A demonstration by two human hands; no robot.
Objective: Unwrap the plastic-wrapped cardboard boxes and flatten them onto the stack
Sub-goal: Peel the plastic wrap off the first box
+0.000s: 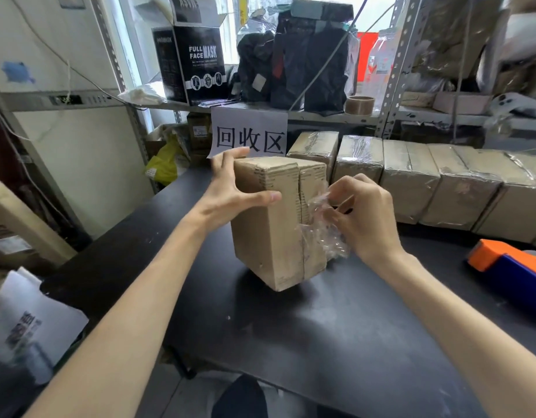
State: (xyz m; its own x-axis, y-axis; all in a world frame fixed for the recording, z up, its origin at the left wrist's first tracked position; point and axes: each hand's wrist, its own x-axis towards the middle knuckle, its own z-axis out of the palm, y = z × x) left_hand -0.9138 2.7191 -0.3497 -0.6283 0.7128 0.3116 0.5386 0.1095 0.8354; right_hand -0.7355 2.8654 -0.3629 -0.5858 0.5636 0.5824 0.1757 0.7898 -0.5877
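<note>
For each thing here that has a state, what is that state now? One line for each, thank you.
cardboard bundle, upright on the black table, mostly bare of wrap.
plastic wrap, loosened, bunched at the bundle's right side.
left hand, grips the bundle's top.
right hand, pinches the plastic wrap.
row of bundles behind, still wrapped.
mask box, top flaps open.
</note>
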